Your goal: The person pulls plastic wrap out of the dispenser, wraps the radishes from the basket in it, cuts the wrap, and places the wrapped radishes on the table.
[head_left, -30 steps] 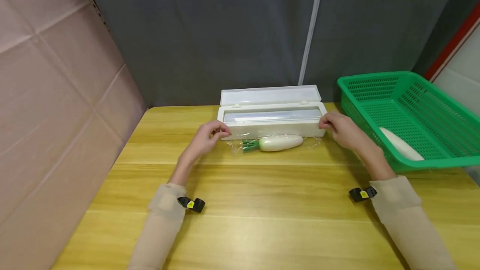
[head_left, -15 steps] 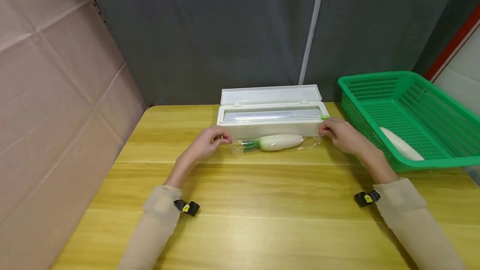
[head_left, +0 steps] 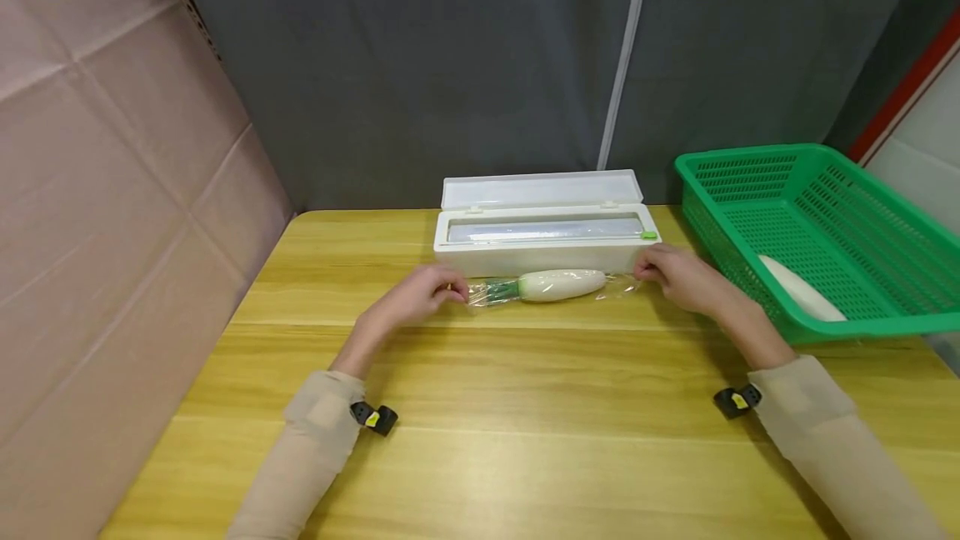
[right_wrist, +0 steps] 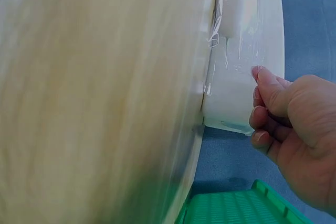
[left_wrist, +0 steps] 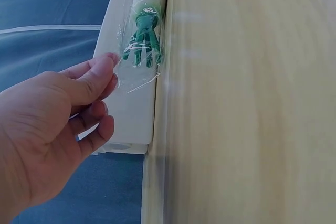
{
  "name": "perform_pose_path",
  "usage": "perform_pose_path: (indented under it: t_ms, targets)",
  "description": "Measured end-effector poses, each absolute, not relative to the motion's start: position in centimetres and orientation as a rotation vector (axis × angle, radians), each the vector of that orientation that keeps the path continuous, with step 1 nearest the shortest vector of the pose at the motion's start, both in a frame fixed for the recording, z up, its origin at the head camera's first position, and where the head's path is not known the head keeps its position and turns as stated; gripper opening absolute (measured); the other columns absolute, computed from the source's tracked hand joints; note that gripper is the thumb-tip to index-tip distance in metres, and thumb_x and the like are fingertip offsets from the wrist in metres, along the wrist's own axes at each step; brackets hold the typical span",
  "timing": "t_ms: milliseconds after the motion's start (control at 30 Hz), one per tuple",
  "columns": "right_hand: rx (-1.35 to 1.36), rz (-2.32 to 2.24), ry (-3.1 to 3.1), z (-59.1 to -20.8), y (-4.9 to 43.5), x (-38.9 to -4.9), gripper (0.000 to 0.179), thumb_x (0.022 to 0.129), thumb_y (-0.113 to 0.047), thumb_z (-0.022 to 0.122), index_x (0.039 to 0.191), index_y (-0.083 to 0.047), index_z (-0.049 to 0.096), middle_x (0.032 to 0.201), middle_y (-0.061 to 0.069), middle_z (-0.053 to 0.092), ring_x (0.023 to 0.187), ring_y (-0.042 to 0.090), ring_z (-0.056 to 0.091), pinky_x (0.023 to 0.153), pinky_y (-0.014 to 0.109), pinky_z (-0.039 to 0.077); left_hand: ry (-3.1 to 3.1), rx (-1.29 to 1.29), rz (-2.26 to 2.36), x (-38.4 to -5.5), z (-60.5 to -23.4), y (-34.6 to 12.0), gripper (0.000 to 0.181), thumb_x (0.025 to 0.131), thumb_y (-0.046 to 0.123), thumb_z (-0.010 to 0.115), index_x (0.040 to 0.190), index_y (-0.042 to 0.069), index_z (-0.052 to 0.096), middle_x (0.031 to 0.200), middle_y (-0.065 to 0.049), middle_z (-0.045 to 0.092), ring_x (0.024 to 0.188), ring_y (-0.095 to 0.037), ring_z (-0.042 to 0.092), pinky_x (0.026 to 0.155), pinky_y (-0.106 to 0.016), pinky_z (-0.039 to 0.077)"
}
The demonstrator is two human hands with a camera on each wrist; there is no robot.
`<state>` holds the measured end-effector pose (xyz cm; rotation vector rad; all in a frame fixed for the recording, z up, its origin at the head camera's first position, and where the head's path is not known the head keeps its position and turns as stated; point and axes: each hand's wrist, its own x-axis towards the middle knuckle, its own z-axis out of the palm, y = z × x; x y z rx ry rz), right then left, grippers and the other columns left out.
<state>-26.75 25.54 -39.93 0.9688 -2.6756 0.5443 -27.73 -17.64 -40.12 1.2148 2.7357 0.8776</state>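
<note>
A white radish with trimmed green stalks lies on the table, wrapped in clear plastic wrap. My left hand pinches the loose film past the stalk end between thumb and forefinger. At the root end, my right hand pinches the wrap's other edge the same way, its other fingers curled. Right behind the radish stands a white cling film dispenser, lid raised, a film roll inside. A green slide cutter sits at the right end of its front edge.
To the right stands a green plastic basket with another white radish in it. A dark grey curtain hangs behind the wooden table. Pinkish sheeting covers the left side.
Both hands have drawn down from the dispenser's front corners, the left also moving in toward the stalks. The film's upper edge has come away from the dispenser, and the green cutter now shows.
</note>
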Motion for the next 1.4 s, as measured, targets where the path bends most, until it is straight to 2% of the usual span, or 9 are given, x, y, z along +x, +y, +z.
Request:
perform_pose_path:
  t_ms: [267, 500, 867, 1033, 1167, 1267, 1400]
  targets:
    - [1.035, 0.508, -2.682, -39.9, 25.3, -26.9, 0.013, 0.088, 0.009, 0.07, 0.085, -0.003, 0.068, 0.084, 0.005, 0.064, 0.082, 0.028, 0.064, 0.076, 0.048, 0.053, 2.799, 1.246, 0.682, -27.7, -39.8, -17.3, 0.009, 0.095, 0.003, 0.069, 0.092, 0.009, 0.076, 0.096, -0.003, 0.068, 0.093, -0.018, 0.062, 0.086, -0.035, 0.052]
    - [1.046, 0.496, -2.726, -39.7, 24.9, -27.0, 0.009, 0.088, 0.009, 0.07, 0.085, 0.001, 0.071, 0.087, 0.012, 0.066, 0.084, 0.033, 0.065, 0.078, 0.051, 0.053, 2.852, 1.173, 0.513, -27.4, -39.6, -16.8, 0.01, 0.094, 0.004, 0.07, 0.098, 0.008, 0.078, 0.104, -0.005, 0.068, 0.101, -0.021, 0.062, 0.093, -0.037, 0.05]
    - [1.074, 0.501, -2.749, -39.6, 24.4, -26.9, 0.012, 0.084, 0.015, 0.07, 0.083, 0.003, 0.072, 0.082, 0.012, 0.065, 0.081, 0.033, 0.064, 0.075, 0.05, 0.054, 2.886, 1.13, 0.453, -27.5, -39.5, -16.2, 0.012, 0.094, 0.001, 0.069, 0.1, 0.005, 0.079, 0.103, -0.008, 0.069, 0.098, -0.023, 0.064, 0.09, -0.036, 0.053]
    - [1.103, 0.491, -2.773, -39.8, 24.4, -26.9, 0.016, 0.084, 0.015, 0.068, 0.081, -0.001, 0.071, 0.082, 0.01, 0.063, 0.08, 0.03, 0.063, 0.072, 0.048, 0.054, 2.868, 1.166, 0.449, -27.5, -39.7, -16.1, 0.011, 0.094, 0.003, 0.07, 0.1, 0.005, 0.079, 0.1, -0.008, 0.07, 0.095, -0.022, 0.065, 0.088, -0.035, 0.054]
    - [1.09, 0.51, -2.787, -39.7, 24.7, -26.6, 0.013, 0.084, 0.015, 0.065, 0.087, 0.003, 0.07, 0.087, 0.016, 0.064, 0.085, 0.035, 0.064, 0.077, 0.052, 0.053, 2.862, 1.133, 0.472, -27.4, -39.7, -16.2, 0.012, 0.095, 0.004, 0.069, 0.102, 0.005, 0.079, 0.1, -0.007, 0.07, 0.095, -0.021, 0.065, 0.088, -0.035, 0.054]
    - [1.03, 0.525, -2.809, -39.5, 24.9, -26.3, 0.014, 0.086, 0.013, 0.065, 0.098, 0.009, 0.071, 0.096, 0.022, 0.067, 0.093, 0.041, 0.065, 0.083, 0.055, 0.052, 2.869, 1.086, 0.498, -27.4, -39.7, -16.3, 0.013, 0.097, 0.008, 0.068, 0.105, 0.006, 0.078, 0.102, -0.006, 0.072, 0.096, -0.021, 0.066, 0.089, -0.035, 0.053]
    - [0.983, 0.504, -2.813, -39.2, 25.1, -26.2, 0.012, 0.089, 0.008, 0.067, 0.1, 0.007, 0.072, 0.097, 0.019, 0.069, 0.094, 0.039, 0.066, 0.083, 0.054, 0.052, 2.902, 1.054, 0.543, -27.2, -39.5, -16.3, 0.015, 0.099, 0.011, 0.066, 0.108, 0.006, 0.076, 0.105, -0.006, 0.073, 0.097, -0.02, 0.067, 0.088, -0.036, 0.054]
